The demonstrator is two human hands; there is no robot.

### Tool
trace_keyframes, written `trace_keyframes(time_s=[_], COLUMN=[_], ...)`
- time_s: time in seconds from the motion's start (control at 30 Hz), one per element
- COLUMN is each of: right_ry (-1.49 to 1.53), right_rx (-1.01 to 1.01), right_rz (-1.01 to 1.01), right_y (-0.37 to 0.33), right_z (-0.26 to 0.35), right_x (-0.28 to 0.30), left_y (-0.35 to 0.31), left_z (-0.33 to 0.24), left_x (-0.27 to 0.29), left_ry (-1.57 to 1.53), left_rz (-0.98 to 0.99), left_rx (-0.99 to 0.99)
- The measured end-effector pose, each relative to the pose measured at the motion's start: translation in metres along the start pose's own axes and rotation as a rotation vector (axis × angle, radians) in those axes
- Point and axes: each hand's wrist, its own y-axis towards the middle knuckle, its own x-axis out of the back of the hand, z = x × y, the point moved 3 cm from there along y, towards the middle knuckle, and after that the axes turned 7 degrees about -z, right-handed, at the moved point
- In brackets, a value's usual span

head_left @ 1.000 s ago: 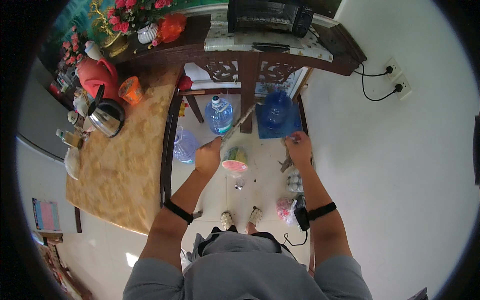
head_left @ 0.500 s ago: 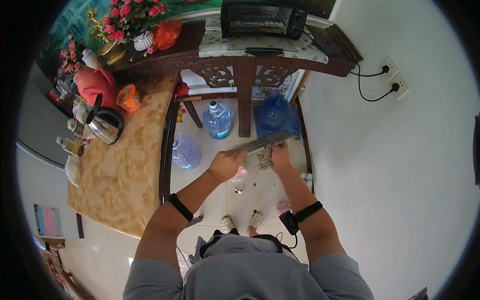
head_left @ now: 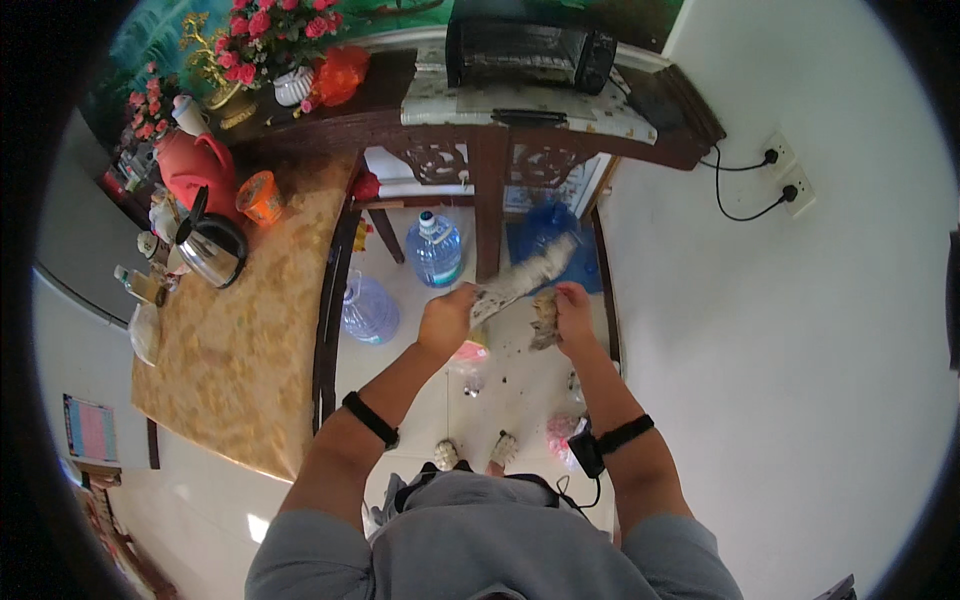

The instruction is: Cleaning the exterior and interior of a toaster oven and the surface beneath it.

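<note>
In the head view, the left hand's (head_left: 447, 320) grip is curled firmly round the near end of one long, pale, blotchy strip (head_left: 520, 281); its far end is blurred and its material unclear. The right hand's (head_left: 575, 322) grip is closed on one crumpled grey-brown rag (head_left: 544, 320), fingertips partly hidden. Both things are above the floor (head_left: 505, 405), beyond the right edge of the desk (head_left: 250, 350). Three water jugs stand there: two clear (head_left: 433, 250), one blue (head_left: 547, 224), partly covered by the strip.

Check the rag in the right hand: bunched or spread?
Bunched. The rag hangs at the right hand as a narrow, crumpled clump, with no flat, opened-out sheet showing.
</note>
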Motion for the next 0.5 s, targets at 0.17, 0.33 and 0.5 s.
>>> trace_keyframes(time_s=[0.17,0.33,0.5], right_ry=[-0.096,-0.323,-0.375], right_rx=[-0.064,-0.089,-0.044], right_rz=[-0.073,0.218,0.307], right_y=[0.023,0.008,0.018], right_z=[0.009,0.054,0.073], right_x=[0.025,-0.008,-0.049], left_y=[0.001,0.009,0.044], left_z=[0.058,0.055,0.062], left_x=[0.003,0.016,0.067], left_ry=[-0.577,-1.14,-1.34], left_rz=[-0.213,-0.244,-0.484], left_rx=[0.58,0.852,0.878])
